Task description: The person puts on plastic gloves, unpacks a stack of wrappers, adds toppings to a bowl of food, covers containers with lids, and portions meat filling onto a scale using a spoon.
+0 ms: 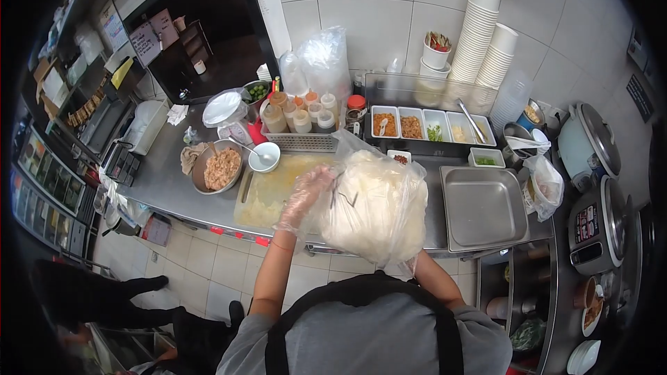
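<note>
A large clear plastic bag (375,205) full of something pale, like dough, is held up over the counter's front edge. My left hand (310,191), in a clear glove, is closed on the bag's left side. My right hand is hidden behind the bag; only the forearm shows below it. Left of the bag lies a yellowish cutting board (267,191). A bowl of minced meat (221,169) and a white bowl with a spoon (264,157) stand beyond the board's left side. On the right is an empty metal tray (484,208).
Squeeze bottles (301,121) stand in a basket at the back. A topping container row (432,126) and stacked white cups (474,42) are behind the tray. Rice cookers (594,222) are at the far right. People in dark clothes (104,298) are at the lower left.
</note>
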The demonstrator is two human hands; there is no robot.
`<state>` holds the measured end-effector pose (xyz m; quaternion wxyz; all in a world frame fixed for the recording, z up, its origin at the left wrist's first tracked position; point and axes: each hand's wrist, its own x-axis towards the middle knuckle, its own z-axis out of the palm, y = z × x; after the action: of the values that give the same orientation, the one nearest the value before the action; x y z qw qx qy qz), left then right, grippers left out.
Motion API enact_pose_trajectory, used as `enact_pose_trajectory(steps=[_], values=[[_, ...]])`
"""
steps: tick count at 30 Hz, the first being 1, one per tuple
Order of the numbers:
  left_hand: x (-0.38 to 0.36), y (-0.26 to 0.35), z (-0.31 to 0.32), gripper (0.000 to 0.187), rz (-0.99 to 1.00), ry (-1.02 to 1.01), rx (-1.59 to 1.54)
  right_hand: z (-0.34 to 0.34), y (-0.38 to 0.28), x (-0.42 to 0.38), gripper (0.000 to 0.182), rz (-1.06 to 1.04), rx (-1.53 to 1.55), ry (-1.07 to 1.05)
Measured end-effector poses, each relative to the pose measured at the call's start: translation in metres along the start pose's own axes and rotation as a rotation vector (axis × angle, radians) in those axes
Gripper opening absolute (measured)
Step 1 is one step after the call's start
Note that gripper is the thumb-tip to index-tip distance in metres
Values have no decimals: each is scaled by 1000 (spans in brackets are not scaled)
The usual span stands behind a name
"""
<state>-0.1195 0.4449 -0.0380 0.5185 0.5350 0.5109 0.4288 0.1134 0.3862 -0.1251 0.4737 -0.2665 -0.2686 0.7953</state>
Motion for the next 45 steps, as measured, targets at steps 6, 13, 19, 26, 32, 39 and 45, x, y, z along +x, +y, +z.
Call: enact_pose_trajectory(steps=[6,13,19,26,32,39,45], values=[[-2,-3,-3,39,-96,-85,-742,-5,-3,-4,57,-1,4,8],[-14,20,-18,34,-27,-44,-168,-8,-2,-5,58,6,-1,11],[6,-25,-28,37,30,237,-525,-10,5,-4,58,21,2,0],[40,-52,-39,40,-198,57,-442,-10,10,-9,58,36,-6,-1],[75,-54,-57,42,326,45,200,-11,8,-14,58,35,-14,11],[65,-49,-61,57,-11,250,-620,-18,-10,-30,58,-11,-18,57],[-12,-39,-2,70,-399,-25,-853,-26,-27,-41,58,-68,-30,92]])
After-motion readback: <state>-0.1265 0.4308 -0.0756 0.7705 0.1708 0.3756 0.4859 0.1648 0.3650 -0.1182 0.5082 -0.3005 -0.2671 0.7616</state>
